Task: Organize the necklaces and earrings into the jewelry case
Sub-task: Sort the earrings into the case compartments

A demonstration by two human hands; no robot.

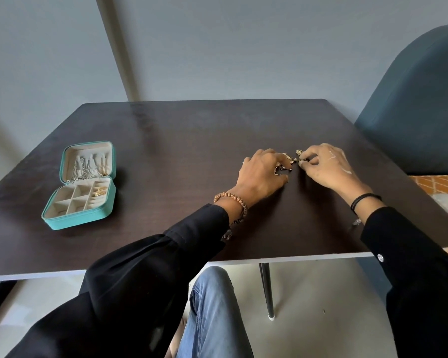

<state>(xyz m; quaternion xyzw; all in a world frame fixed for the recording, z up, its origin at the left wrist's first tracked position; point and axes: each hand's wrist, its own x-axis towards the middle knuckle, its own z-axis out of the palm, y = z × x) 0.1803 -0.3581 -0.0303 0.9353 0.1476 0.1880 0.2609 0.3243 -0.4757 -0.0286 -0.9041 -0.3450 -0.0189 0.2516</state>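
The dark table point(192, 140) is carrying the whole job, and the task is appearing partly done. Far off to the left of the grip, well apart from both hands, the teal jewelry case point(78, 221) is lying open with its lid folded back. Chain necklaces point(86, 167) are hanging in the lid, and a gold pair point(100, 191) is sitting in one right-side compartment of the base; the other compartments are showing only their pale lining. The left hand point(263, 171) is resting just left of the grip with fingers bent over the loose earrings point(285, 165); whether it is grasping any of them cannot be told. The right hand point(326, 166) is pinching one small earring point(299, 158) between thumb and fingertips, at the right edge of that pile. By judgement, this cluster is what is remaining to be sorted and carried across to the case. The pieces are looking small, gold-toned and dark, lying tangled close together; finer detail is too small to make out.
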